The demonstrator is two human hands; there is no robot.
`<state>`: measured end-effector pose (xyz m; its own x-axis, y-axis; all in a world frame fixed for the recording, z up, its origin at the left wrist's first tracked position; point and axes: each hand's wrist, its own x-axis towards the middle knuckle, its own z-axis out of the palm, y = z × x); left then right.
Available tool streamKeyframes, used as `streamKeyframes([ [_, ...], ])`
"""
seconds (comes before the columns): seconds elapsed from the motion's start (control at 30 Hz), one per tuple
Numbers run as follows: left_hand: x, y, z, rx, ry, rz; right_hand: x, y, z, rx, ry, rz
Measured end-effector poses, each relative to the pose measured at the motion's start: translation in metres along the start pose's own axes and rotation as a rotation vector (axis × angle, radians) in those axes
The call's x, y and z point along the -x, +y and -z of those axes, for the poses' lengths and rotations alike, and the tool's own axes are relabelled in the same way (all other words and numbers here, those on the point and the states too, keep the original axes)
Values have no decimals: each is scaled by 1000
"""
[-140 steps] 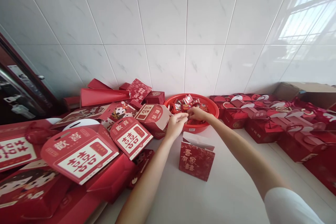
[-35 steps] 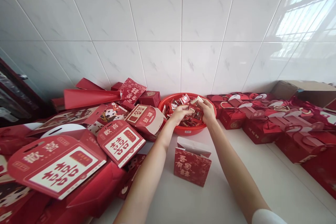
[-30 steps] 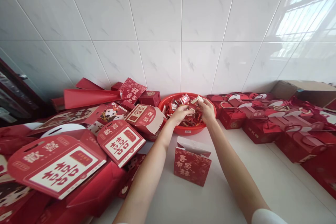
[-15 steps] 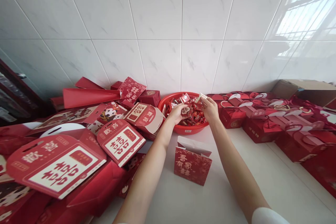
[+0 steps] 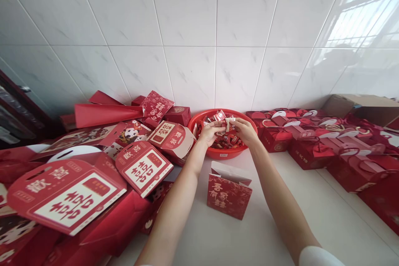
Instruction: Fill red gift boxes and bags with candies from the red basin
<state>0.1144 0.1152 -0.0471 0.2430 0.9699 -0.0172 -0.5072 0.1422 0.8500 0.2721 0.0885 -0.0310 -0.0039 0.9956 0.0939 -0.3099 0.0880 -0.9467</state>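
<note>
Over a red plastic basket (image 5: 207, 153) of wrapped candies (image 5: 229, 140), my two hands are close together. My left hand (image 5: 208, 133) is closed on a red wrapped candy (image 5: 221, 133) with pale writing, partly hidden by the fingers. My right hand (image 5: 247, 131) pinches a cream-coloured wrapped candy (image 5: 228, 123) right beside it. Nearer to me, between my forearms, a red paper gift box (image 5: 229, 196) with white characters stands upright, its top open.
Red gift boxes (image 5: 145, 168), some flattened, are piled on the left. Rows of closed red boxes (image 5: 307, 153) with ribbon handles stand along the right. A cardboard box (image 5: 358, 106) is at the back right, against the tiled wall (image 5: 190, 75).
My right hand has moved left with the cream-coloured candy, up to my left hand. My left hand has shifted slightly, still holding the red candy. The gift box has stayed put.
</note>
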Motion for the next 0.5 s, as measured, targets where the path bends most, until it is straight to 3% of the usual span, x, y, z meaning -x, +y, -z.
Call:
streamKeyframes([
  [0.3,6,5,-6,-25,5,28,0,7,-1,61,-53,35],
  [0.5,4,3,-3,-11,44,37,-10,15,-5,596,-147,297],
])
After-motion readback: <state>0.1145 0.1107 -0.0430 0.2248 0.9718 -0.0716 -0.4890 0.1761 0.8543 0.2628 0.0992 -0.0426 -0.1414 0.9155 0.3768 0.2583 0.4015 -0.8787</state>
